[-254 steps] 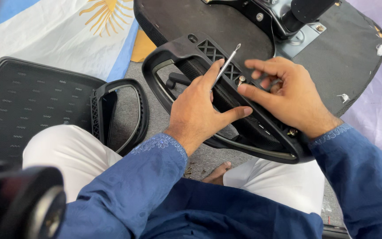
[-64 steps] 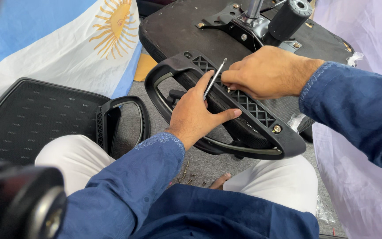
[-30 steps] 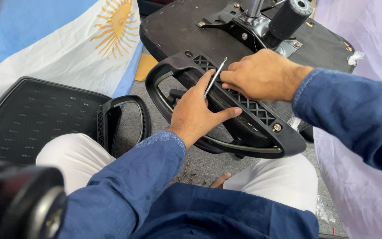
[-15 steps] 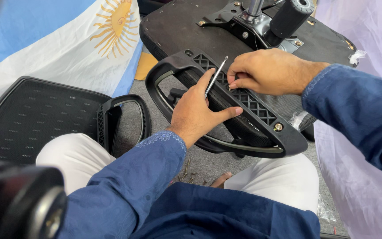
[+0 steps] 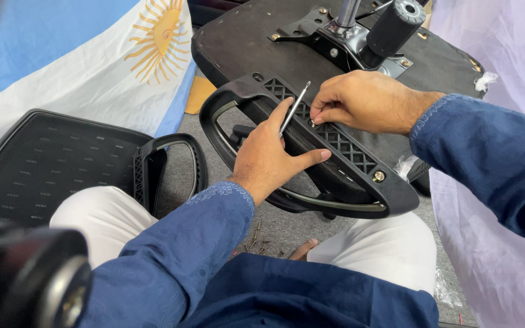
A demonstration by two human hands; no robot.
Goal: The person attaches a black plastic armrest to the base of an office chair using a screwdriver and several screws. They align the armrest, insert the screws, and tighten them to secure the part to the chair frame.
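Your left hand (image 5: 268, 161): one hex key (image 5: 294, 109), gripped. Right hand (image 5: 360, 100): fingers pinching one screw (image 5: 313, 123) on one armrest (image 5: 311, 152); second armrest (image 5: 165, 170) aside.

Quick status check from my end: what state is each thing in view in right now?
Armrest: lies against the upturned seat, one screw seated at its near end.
Hex key: held upright in the left hand.
Right hand: fingers pinched at a hole in the armrest's ribbed face.
Chair seat: upside down, mechanism facing up.
Second armrest: loose, on the floor.
Backrest: flat, unattached.
Spare screws: loose on the floor.
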